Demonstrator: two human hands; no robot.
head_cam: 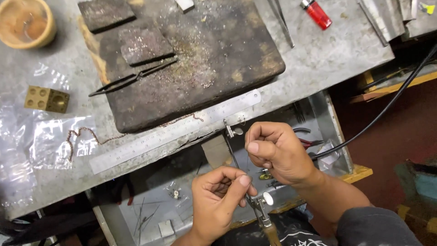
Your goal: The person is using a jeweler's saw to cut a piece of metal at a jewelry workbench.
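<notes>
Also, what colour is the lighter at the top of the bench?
Red, with a silver metal top; the lighter shows in the head view.

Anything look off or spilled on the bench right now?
Yes: fine metal filings lie scattered over the charred wooden board. A thin chain lies loosely tangled across the plastic sheet, and the steel ruler lies askew along the bench edge.

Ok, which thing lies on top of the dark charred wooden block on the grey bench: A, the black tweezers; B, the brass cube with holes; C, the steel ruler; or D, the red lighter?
A: the black tweezers lie across the dark charred wooden block, while the red lighter, the brass cube with holes and the steel ruler all rest off it on the grey bench.
</notes>
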